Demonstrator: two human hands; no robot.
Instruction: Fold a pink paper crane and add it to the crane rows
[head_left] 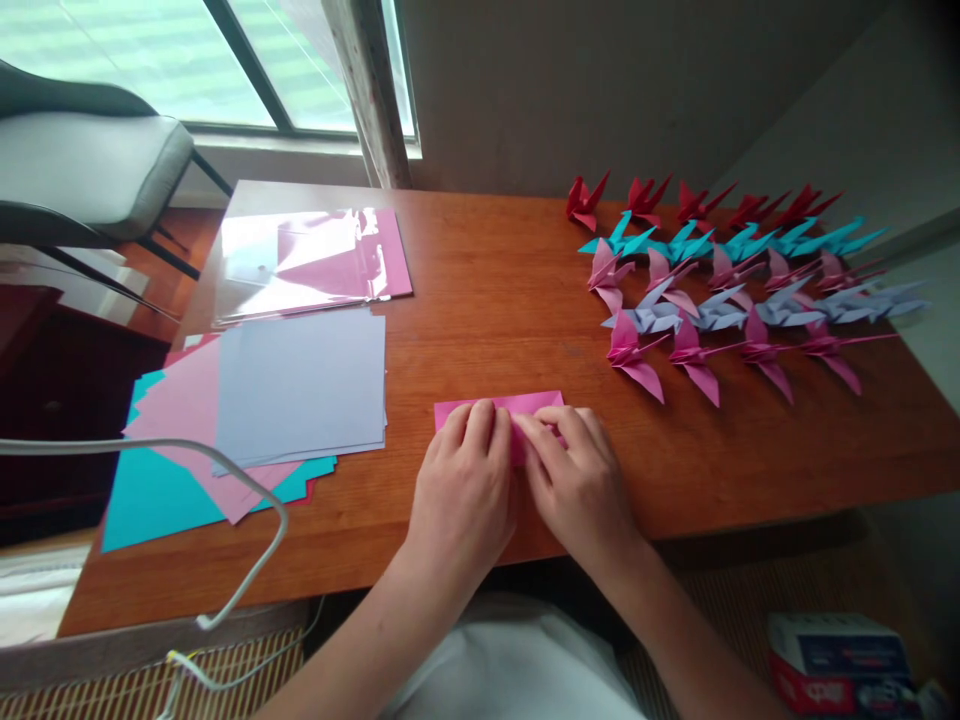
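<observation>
A folded pink paper (501, 405) lies on the wooden table (495, 290) near its front edge. My left hand (465, 480) rests on the paper's left half, fingers curled and pressing down on it. My right hand (574, 475) lies on the right half, fingertips meeting the left hand's at the middle of the paper. Both hands hide most of the paper's near edge.
Rows of folded paper cranes (720, 280) in red, teal, pink and lilac fill the table's far right. A stack of loose coloured sheets (255, 410) and a clear plastic sleeve (307, 260) lie at left. A white cable (225, 480) crosses the left corner. A chair (90, 160) stands beyond.
</observation>
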